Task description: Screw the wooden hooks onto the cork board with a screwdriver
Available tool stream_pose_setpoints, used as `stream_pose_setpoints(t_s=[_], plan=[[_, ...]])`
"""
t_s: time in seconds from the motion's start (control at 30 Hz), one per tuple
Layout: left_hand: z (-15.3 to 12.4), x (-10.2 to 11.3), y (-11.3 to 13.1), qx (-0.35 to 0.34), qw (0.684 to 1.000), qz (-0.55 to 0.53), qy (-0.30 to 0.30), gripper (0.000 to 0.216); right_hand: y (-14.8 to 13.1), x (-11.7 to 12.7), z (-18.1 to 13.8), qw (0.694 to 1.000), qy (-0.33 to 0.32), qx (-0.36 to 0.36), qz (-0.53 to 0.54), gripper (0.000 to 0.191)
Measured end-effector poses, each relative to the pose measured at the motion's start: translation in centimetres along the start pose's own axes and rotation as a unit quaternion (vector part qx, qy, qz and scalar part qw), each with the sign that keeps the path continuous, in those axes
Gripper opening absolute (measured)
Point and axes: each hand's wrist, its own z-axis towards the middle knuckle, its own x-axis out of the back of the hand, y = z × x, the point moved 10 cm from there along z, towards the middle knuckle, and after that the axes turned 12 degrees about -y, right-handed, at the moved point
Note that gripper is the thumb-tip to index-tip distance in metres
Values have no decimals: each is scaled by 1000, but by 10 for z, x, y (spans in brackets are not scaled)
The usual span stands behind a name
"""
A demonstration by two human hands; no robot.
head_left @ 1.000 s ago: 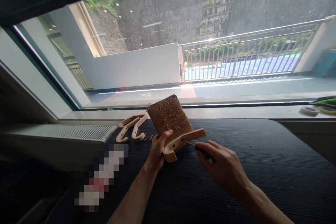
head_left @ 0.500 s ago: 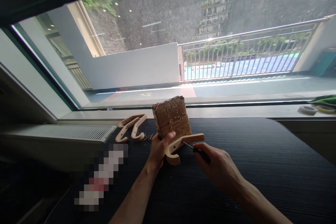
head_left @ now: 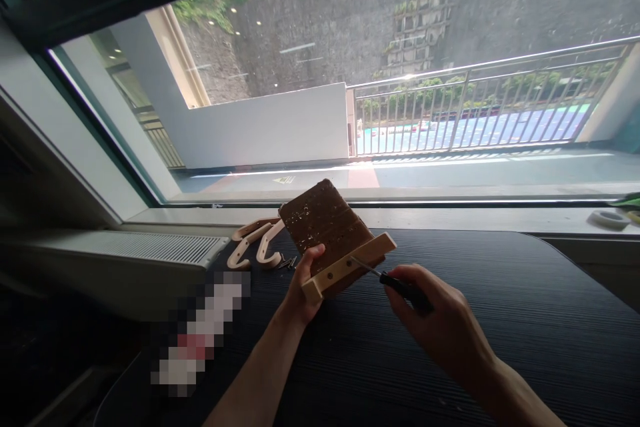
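Observation:
My left hand (head_left: 304, 287) is closed round a dark brown wooden block (head_left: 325, 223) pitted with small holes and holds it tilted above the black mat (head_left: 500, 320). A pale wooden hook (head_left: 345, 267) lies against the block's near face, its flat back with two holes toward me. My right hand (head_left: 435, 317) grips a black-handled screwdriver (head_left: 400, 285), whose thin metal tip touches the hook near its right hole.
Two more pale wooden hooks (head_left: 255, 245) and several small dark screws (head_left: 286, 262) lie on the mat to the left. A white radiator grille (head_left: 150, 247) runs at the left. Tape rolls (head_left: 607, 217) sit on the window sill at far right. A blurred-out object (head_left: 200, 330) lies near left.
My left hand has turned the block and hook, so the hook's flat back now faces me instead of its curved end. The screwdriver stays at the hook. The camera shifted slightly.

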Motion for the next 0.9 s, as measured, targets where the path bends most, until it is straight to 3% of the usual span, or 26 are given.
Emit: stream_pose_setpoints(t_s=[0.2, 0.53, 0.9], plan=[[-1, -8, -8, 33, 998, -47, -39, 29, -9, 13, -5, 999, 40, 31, -4, 19], [0, -9, -9, 29, 997, -47, -54, 32, -11, 29, -13, 993, 117, 29, 13, 12], [1, -6, -11, 27, 998, 10, -52, 39, -7, 10, -6, 998, 44, 23, 44, 8]])
